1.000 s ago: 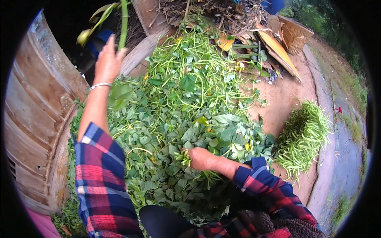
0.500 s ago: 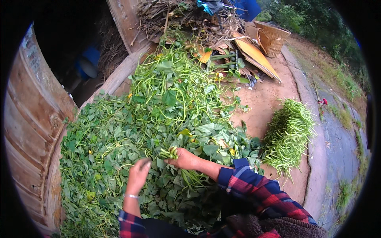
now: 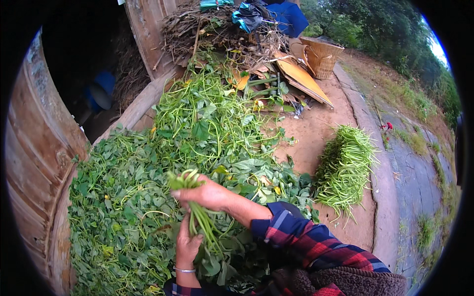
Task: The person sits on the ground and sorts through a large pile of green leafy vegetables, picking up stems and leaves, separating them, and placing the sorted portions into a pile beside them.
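My right hand (image 3: 205, 193) is closed around a bunch of green leaf stems (image 3: 203, 222). The short upper ends stick out past the fist, slightly blurred, and the long ends hang down toward me. Just below it, my left hand (image 3: 186, 244) reaches up against the same bunch, thumb and fingers around its left side. Its fingertips are partly hidden under the right hand. A few broad leaves hang by the lower stem ends. Both hands are above a wide heap of leafy green vines (image 3: 133, 192). To the right lies a neat stack of green stems (image 3: 345, 167).
A wooden door panel (image 3: 44, 153) bounds the left side. Behind the heap are a pile of dry sticks (image 3: 212, 34), an orange board (image 3: 303, 79), a wicker basket (image 3: 322, 58) and a blue umbrella-like object (image 3: 289, 18). A concrete edge (image 3: 382, 197) runs along the right.
My left hand has risen to the stem bunch, from which it was apart before. My right hand has moved left and up a little with the bunch. The view has shifted slightly.
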Tool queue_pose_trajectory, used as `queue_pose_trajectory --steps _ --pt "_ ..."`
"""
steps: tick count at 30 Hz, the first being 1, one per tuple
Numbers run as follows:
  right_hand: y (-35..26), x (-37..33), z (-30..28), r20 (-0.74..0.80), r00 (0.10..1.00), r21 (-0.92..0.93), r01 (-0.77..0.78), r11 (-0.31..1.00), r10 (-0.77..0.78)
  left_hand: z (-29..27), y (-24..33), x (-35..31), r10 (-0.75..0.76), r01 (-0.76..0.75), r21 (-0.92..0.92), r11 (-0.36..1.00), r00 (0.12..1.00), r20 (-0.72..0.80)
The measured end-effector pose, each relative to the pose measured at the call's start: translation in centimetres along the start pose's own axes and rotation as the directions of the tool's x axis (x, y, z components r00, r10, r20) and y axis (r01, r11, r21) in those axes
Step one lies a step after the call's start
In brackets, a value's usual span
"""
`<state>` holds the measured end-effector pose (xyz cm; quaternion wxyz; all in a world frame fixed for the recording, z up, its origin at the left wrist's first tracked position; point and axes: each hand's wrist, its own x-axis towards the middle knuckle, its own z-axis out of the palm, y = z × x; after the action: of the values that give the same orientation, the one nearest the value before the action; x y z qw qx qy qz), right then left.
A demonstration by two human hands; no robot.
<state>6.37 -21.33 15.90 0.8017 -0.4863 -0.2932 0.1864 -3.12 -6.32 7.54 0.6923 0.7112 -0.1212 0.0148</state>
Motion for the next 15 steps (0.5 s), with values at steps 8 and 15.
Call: queue_pose_trajectory --steps 8,15 --pt "0.9 -0.5 -2.3 -0.005 0.991 -0.083 0.129 0.988 -0.13 -3.2 -2.1 0.6 0.031 -0.035 -0.011 0.999 0.963 -0.269" --pt "7.3 -1.4 1.1 0.159 0.985 -0.383 -0.007 0.924 0.073 0.1 -3.5 -0.1 -0.009 -0.028 -0.244 0.969 0.989 -0.148"
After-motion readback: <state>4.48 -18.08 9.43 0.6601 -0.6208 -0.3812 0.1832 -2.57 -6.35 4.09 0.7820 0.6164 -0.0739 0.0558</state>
